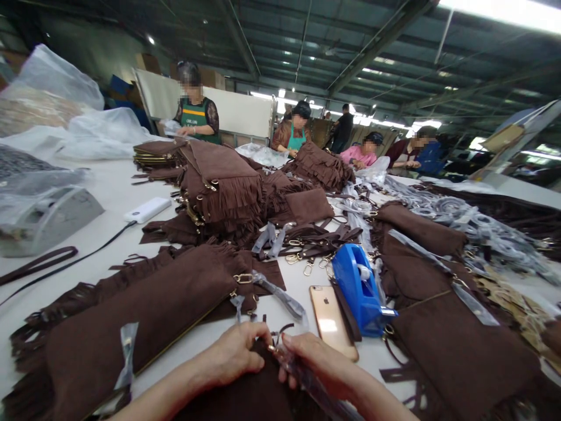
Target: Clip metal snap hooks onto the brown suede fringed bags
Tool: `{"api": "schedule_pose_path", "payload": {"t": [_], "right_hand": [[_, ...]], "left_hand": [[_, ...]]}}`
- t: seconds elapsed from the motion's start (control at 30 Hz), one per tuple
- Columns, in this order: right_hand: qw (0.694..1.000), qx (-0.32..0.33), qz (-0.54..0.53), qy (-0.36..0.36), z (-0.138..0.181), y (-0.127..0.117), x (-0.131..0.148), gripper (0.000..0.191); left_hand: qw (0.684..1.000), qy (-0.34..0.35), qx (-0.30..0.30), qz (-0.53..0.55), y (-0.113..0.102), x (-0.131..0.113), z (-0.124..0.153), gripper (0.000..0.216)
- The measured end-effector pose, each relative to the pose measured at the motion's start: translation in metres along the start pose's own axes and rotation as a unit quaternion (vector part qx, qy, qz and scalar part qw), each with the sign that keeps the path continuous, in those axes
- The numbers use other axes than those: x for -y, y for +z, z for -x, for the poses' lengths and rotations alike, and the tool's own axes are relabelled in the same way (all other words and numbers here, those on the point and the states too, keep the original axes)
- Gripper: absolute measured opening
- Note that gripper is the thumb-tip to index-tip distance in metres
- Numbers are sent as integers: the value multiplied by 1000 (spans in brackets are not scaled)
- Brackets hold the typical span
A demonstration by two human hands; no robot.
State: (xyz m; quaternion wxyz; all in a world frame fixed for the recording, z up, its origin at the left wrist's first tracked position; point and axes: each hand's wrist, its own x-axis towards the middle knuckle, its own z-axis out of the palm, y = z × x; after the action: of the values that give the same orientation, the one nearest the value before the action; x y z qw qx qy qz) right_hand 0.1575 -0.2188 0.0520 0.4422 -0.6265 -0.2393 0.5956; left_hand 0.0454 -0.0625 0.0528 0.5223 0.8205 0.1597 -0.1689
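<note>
Head view: the left hand point(234, 356) is closed over the top edge of a brown bag point(245, 397) that lies at the near edge of the table point(109, 193), pressing the suede down. The right hand point(318, 362) pinches a clear wrap point(302, 377) against the bag's small gold clasp point(272, 349), thumb and forefinger shut on the film; the two hands nearly touch at that point. The bag is mostly below the frame, so its lower part cannot be seen.

To do this well, I judge the left hand should keep the bag pinned flat while the right draws the film taut and snug round the metal (slack film would likely slip off or leave the clasp bare). Working close to the clasp, as both hands do here, gives the best control.

Just beyond the hands lie a phone point(331, 320) and a blue tape dispenser point(359, 289), touching side by side and within easy reach. To the left lies a fringed bag point(131, 316) with its rings already wrapped; more are stacked behind in a pile point(219, 187). Other workers point(197, 114) stand at the far side, well apart.
</note>
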Motion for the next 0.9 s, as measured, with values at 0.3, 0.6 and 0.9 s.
{"api": "schedule_pose_path", "payload": {"t": [0.3,0.6,0.9], "right_hand": [[978,140,-54,144,-13,-13,5,46],[940,47,337,29,7,3,15,16],[652,-120,732,-160,5,24,-18,16]], "left_hand": [[993,1,-48,-108,8,-9,12,28],[997,-5,-49,-56,10,1,10,27],[999,-4,-44,-28,13,15,-1,29]]}}
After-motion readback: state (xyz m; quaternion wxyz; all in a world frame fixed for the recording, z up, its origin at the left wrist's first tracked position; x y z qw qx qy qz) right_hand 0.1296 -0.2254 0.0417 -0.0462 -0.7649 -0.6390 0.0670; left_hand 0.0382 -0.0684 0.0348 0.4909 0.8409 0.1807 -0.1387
